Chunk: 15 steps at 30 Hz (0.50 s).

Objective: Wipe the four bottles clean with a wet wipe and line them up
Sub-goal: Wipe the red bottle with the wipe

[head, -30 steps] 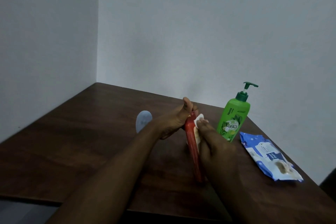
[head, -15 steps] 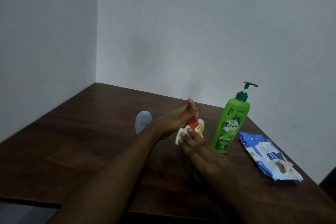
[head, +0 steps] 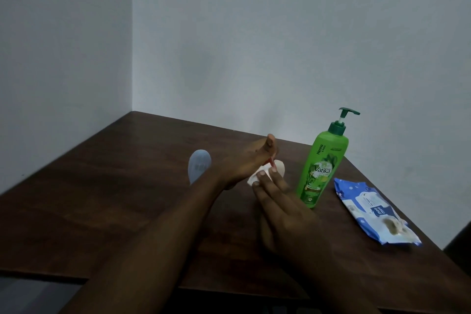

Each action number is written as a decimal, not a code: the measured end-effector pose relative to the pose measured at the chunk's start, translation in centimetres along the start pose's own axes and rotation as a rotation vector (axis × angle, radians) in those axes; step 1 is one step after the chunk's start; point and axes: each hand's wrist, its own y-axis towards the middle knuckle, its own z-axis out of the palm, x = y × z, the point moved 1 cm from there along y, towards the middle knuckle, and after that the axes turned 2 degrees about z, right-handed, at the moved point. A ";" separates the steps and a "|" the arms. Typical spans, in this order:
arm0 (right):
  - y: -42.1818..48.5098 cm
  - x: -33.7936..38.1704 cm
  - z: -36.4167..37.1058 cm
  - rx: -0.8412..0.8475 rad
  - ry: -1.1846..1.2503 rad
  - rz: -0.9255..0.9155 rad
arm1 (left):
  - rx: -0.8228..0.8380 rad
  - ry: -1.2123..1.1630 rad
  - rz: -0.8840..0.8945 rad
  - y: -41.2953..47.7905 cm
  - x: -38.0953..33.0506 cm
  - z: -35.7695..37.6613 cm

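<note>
Dark-brown wood forms the table [head: 102, 211], which sits in a corner between two pale walls.

1. Left hand [head: 251, 162]: reaches to table centre with the thumb raised. It grips the red bottle [head: 269, 160], and the fingers are wrapped round it. Only a thin red sliver shows between the two hands, so its tilt cannot be told.
2. Right hand [head: 285, 211]: at 5 o'clock of the left hand, with the fingers extended and not curled. The fingertips [head: 261, 173] press the white wet wipe [head: 254, 179] against the red bottle.
3. Green pump bottle [head: 321, 171]: stands upright on the table at 3 o'clock of the hands, just beside the right hand, with the pump head at the top.
4. Blue-grey bottle [head: 199, 163]: at 9 o'clock of the hands, partly hidden behind the left forearm.
5. Blue wipe pack [head: 369, 208]: lies flat at 4 o'clock of the green pump bottle, near the right table edge and apart from the bottle.
</note>
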 end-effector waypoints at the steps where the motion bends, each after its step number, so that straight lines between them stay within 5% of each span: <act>1: -0.5 0.3 0.1 0.003 -0.006 -0.003 | -0.011 0.009 -0.002 0.0 0.2 0.0; 15: 0.7 0.3 0.3 -0.047 0.057 0.182 | -0.202 0.021 0.103 -0.3 -0.7 0.4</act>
